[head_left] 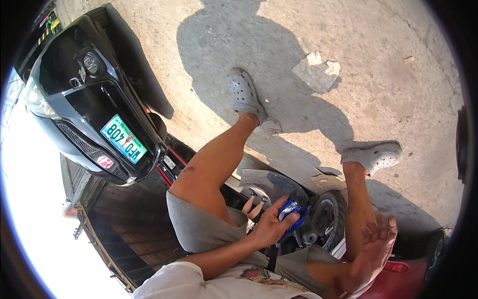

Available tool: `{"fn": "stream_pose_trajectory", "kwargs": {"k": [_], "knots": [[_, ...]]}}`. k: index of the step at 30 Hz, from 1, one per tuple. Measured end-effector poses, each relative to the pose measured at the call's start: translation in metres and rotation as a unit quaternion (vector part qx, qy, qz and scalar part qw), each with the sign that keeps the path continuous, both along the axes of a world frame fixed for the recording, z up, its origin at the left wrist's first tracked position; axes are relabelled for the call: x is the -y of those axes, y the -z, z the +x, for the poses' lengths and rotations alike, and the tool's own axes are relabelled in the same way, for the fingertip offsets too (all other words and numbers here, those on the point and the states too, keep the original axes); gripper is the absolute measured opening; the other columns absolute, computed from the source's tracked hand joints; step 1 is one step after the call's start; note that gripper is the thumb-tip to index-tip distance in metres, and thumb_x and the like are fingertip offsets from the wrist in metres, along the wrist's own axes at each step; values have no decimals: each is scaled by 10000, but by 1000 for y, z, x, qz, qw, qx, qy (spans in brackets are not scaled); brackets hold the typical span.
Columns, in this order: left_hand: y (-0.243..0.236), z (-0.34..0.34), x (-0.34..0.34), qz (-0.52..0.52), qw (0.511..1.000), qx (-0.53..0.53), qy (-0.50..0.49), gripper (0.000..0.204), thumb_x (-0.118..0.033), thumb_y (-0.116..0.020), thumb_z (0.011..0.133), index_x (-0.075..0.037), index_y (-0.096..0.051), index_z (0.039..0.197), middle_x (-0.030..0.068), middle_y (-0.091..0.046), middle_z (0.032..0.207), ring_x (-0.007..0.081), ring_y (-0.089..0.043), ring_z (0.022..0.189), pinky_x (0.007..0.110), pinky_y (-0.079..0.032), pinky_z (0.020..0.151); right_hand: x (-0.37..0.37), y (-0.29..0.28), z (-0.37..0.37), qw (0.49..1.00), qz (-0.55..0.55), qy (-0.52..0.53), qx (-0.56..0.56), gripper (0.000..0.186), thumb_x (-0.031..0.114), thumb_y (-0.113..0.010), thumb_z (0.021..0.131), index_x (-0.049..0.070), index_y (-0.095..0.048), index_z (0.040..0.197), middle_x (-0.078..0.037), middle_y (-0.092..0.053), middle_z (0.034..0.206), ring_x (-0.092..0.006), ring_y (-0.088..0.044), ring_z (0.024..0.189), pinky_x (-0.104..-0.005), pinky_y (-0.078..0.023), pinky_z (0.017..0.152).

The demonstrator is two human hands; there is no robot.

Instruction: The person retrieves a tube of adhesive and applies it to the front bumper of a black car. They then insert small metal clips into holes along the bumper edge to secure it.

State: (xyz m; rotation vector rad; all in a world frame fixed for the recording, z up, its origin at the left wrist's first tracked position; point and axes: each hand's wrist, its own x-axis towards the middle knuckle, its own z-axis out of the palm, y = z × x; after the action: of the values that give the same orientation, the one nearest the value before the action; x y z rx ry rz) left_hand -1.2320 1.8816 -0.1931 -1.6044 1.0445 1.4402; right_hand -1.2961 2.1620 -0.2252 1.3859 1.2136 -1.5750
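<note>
- The blue item (293, 215) sits in the left hand (271, 226), at the fingertips; the fingers hide part of it, and behind its shiny blue surface and pale patch I can't make out what it is.
- I see those left fingers closed around it, thumb on the near side; the farther fingertips are hard to separate from it.
- The right hand (374, 244) is well apart, to the right of the left fingers; its own fingers are open, raised and slightly bent, with the thumb unclear to me.
- Just right of the left fingers is a black wheel (340, 213), its lower part blocked from my view.
- Just beyond the left fingers is a grey panel (266, 180), cut across by the leg.
- Left of the left fingers, I can't identify two pinkish shapes (251, 204) with dark ends.
- Below the right fingers, red bodywork (406, 284) runs into the dark rim.
- Well beyond both hands' fingers lies a pale slab (314, 74).
- Far left of the left fingers, a black vehicle (97, 102) has its edge lost in glare.
</note>
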Motion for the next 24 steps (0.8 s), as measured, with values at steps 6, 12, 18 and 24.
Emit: {"fn": "stream_pose_trajectory", "kwargs": {"k": [6, 12, 18, 24], "knots": [[3, -15, -22, -49, 997, -53, 13, 464, -400, -670, 1010, -63, -554, 1307, 4, -681, 985, 79, -649, 865, 249, -524, 792, 5, 3, -40, 999, 17, -37, -22, 590, 449, -520, 1066, 47, -447, 1492, -152, -549, 1375, -219, -608, 1148, -339, -486, 989], [-98, -33, 1, -19, 991, -114, -72, 386, -406, -639, 1027, -90, -574, 1239, 16, -666, 912, 85, -643, 778, 229, -527, 686, 54, -25, -43, 923, 102, -307, -210, 420, 304, -523, 1089, 33, -544, 1408, -152, -672, 1250, -238, -670, 1079, -370, -526, 937], [-267, -84, 76, -62, 933, -249, -253, 342, -399, -593, 1055, -112, -551, 1236, 27, -649, 858, 93, -637, 730, 257, -532, 623, 100, -177, -77, 774, 43, -590, -225, 379, 262, -649, 996, 36, -630, 1299, -150, -732, 1103, -257, -712, 948, -391, -567, 852], [-345, -127, 178, -123, 835, -357, -399, 441, -478, -646, 1008, -75, -585, 1176, 26, -656, 832, 101, -645, 694, 252, -535, 643, 144, -306, -176, 667, 186, -680, -242, 384, 279, -657, 984, 41, -639, 1284, -170, -740, 1093, -290, -727, 926, -405, -569, 833]]}}
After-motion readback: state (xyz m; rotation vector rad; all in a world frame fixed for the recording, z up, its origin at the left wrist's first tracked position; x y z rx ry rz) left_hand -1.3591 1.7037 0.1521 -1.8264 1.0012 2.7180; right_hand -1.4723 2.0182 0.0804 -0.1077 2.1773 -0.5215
